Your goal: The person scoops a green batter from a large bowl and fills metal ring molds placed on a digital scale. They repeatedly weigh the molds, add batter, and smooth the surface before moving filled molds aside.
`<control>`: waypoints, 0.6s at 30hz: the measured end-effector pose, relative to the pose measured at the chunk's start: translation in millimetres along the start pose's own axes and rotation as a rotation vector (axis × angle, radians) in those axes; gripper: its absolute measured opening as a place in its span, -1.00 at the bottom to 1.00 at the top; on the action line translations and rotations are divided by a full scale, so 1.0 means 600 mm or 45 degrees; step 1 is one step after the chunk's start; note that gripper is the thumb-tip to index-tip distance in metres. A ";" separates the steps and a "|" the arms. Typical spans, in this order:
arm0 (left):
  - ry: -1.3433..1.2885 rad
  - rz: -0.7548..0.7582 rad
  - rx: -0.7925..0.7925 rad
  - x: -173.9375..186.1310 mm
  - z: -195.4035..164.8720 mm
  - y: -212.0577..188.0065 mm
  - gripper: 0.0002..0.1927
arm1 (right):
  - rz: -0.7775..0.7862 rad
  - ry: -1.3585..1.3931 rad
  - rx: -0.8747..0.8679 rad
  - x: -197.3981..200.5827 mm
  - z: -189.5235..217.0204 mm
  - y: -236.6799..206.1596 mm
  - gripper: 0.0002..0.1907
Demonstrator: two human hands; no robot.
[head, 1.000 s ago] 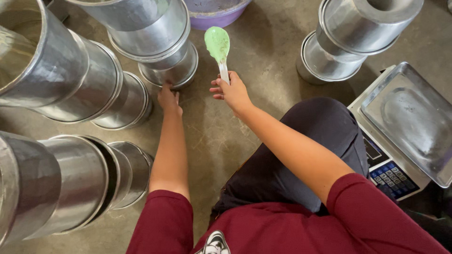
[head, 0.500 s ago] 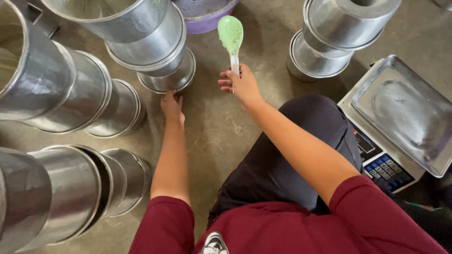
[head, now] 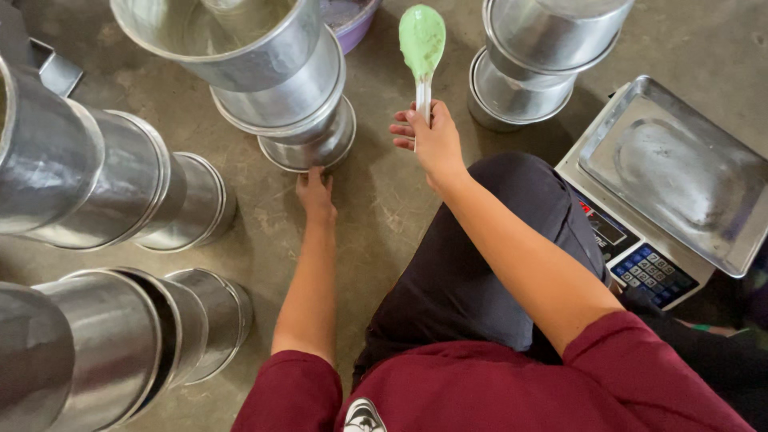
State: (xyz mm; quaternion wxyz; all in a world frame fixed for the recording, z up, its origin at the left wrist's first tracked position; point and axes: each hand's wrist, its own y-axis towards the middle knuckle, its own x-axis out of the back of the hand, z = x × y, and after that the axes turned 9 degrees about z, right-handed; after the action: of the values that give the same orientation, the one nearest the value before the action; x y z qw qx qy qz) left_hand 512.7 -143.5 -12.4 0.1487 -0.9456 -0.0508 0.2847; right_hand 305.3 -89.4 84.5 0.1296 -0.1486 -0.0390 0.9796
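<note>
Spatula up, tins stacked

Our right hand (head: 432, 140) clamps the green-smeared spatula (head: 422, 48) just right of the tin stack (head: 276, 84); our left hand (head: 316, 192), fingers together, touches the stack's base.

The purple bowl (head: 352, 20) is cut by the top edge and half hidden behind the stacked tins (head: 272, 80).

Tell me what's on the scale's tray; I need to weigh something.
The scale's steel tray shows only bare, smudged metal. Nothing rests on it. Its far right corner runs out of view.
</note>
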 end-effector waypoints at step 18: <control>0.177 0.214 0.078 -0.144 0.120 -0.067 -0.87 | -0.252 -0.168 0.459 0.118 0.123 -0.128 -0.82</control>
State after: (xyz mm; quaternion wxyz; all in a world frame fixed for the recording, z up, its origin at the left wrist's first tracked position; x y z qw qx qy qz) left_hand 400.6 -102.5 -11.8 0.1564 -0.9591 0.0477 0.2313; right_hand 236.3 0.6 143.7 0.2468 -0.0540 0.1142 0.9608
